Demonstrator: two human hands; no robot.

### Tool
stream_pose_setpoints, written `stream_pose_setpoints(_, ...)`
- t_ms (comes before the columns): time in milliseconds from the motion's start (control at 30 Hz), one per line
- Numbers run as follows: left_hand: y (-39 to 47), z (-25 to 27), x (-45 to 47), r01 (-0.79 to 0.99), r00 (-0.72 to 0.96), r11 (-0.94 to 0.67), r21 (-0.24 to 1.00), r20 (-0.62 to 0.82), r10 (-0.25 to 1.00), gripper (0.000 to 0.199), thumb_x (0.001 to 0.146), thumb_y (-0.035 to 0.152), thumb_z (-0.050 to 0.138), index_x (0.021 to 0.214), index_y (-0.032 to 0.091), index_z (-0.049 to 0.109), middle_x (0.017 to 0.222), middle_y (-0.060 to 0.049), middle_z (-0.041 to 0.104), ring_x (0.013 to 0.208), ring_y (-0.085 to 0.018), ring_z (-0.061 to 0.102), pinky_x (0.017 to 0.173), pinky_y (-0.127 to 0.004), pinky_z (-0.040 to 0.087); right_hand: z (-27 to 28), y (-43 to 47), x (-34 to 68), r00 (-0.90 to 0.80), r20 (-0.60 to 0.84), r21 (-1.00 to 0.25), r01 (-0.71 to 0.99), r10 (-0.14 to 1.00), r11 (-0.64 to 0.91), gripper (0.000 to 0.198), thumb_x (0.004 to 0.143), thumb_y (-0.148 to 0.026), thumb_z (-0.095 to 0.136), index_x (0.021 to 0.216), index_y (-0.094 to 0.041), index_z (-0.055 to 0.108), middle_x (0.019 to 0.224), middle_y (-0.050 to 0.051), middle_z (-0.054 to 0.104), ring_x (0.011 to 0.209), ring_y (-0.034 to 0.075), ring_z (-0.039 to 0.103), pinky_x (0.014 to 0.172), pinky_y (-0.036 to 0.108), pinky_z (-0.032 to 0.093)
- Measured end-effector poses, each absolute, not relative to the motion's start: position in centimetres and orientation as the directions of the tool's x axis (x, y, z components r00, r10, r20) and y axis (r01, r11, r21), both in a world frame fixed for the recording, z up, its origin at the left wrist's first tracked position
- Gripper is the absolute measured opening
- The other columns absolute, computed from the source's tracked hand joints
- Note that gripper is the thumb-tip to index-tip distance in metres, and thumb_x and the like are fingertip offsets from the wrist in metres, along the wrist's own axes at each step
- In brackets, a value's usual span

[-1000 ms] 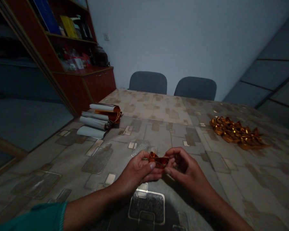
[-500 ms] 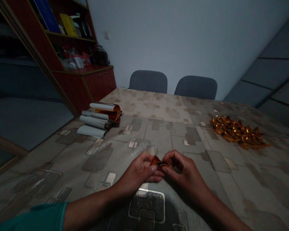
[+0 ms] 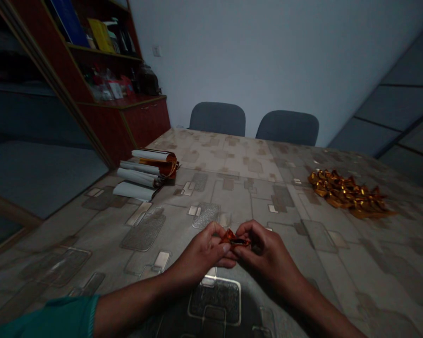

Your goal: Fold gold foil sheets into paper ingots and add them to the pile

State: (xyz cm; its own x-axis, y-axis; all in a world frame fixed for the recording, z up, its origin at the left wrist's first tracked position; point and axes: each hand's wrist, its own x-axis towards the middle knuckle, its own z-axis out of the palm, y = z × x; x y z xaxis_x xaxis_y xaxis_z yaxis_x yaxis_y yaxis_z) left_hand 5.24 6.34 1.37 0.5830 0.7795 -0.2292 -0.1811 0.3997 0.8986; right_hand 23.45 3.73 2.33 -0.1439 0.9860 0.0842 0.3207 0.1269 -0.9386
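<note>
Leftmost, a reddish-brown wooden cabinet [image 3: 146,122] stands in the dim room, with a tall blue object [image 3: 70,23] and a yellow one [image 3: 101,35] on an upper shelf. Lower down, a dark rounded container [image 3: 148,80] sits among smaller items too murky to make out. At the bottom left, a teal sleeve [image 3: 56,317] covers part of the person's left arm. Above it, on the left side of a worktop [image 3: 239,202] whose cover is patterned with rounded rectangles, lies a stack of folded sheets [image 3: 139,176], pale grey outside, with coppery gold showing at the curved right-hand ends.

Near the centre, close to the person, the left hand [image 3: 207,246] pinches the left end of a small, shiny, orange-gold folded piece [image 3: 231,238] between thumb and fingers. The piece lies between the two hands, over the near part of the worktop, with a dark opening along its top. The right hand [image 3: 262,246] grips its right end, thumb and curled fingers closed on it. Beyond, two grey chair backs [image 3: 217,118] rise behind the worktop's far edge, against a pale wall [image 3: 268,56]. On the right, well apart from the hands, glossy gold folded shapes [image 3: 348,193] sit packed together in a cluster.
</note>
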Motion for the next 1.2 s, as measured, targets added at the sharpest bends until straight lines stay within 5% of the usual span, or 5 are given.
stream_pose_setpoints(200,6.4,1.6,5.2,-0.235,0.546,0.441,0.866,-0.257,0.797,0.038,0.083,0.039,0.077,0.097,0.018,0.049,0.096,-0.008,0.072,0.087,-0.018,0.072,0.084,-0.034,0.056,2.8,3.6,24.2,-0.113,0.018,-0.98,0.194,0.993,0.04,0.028,0.076,-0.03,0.074,0.099,-0.02,0.063,0.075,0.0,0.061,0.068,0.016,0.055,0.06,0.029,0.042)
stream_pose_setpoints(567,6.3,1.5,5.2,-0.224,0.557,0.41,0.884,-0.229,0.798,0.037,0.082,0.04,0.078,0.092,0.018,0.049,0.094,-0.008,0.072,0.087,-0.019,0.072,0.083,-0.034,0.056,2.1,3.7,23.9,-0.1,-0.02,-0.969,0.248,0.995,0.006,0.016,0.077,-0.033,0.069,0.078,-0.02,0.061,0.063,-0.002,0.055,0.059,0.014,0.046,0.054,0.027,0.034)
stream_pose_setpoints(767,6.4,1.4,5.2,-0.176,0.57,0.404,0.898,-0.241,0.786,0.04,0.081,0.043,0.078,0.093,0.017,0.049,0.097,-0.009,0.071,0.089,-0.019,0.072,0.08,-0.031,0.056,2.1,3.7,23.7,-0.092,0.009,-0.949,0.312,0.996,0.038,0.012,0.08,-0.03,0.066,0.076,-0.02,0.06,0.065,-0.001,0.058,0.06,0.015,0.05,0.055,0.027,0.037)
stream_pose_setpoints(933,6.5,1.6,5.0,-0.184,0.579,0.454,0.872,-0.277,0.767,0.039,0.083,0.041,0.076,0.097,0.018,0.05,0.101,-0.01,0.073,0.091,-0.02,0.073,0.082,-0.032,0.056,2.7,3.4,23.8,-0.083,0.121,-0.919,0.367,0.989,0.143,0.016,0.082,-0.027,0.067,0.095,-0.022,0.059,0.068,-0.003,0.058,0.062,0.014,0.053,0.056,0.027,0.039)
stream_pose_setpoints(1200,6.7,1.1,4.8,-0.2,0.633,0.472,0.858,-0.255,0.731,0.038,0.082,0.038,0.077,0.099,0.018,0.05,0.099,-0.009,0.073,0.091,-0.018,0.073,0.084,-0.031,0.056,3.1,3.5,24.0,-0.178,0.171,-0.868,0.438,0.969,0.234,0.007,0.087,-0.023,0.061,0.08,-0.022,0.061,0.071,-0.001,0.06,0.065,0.016,0.053,0.059,0.03,0.038)
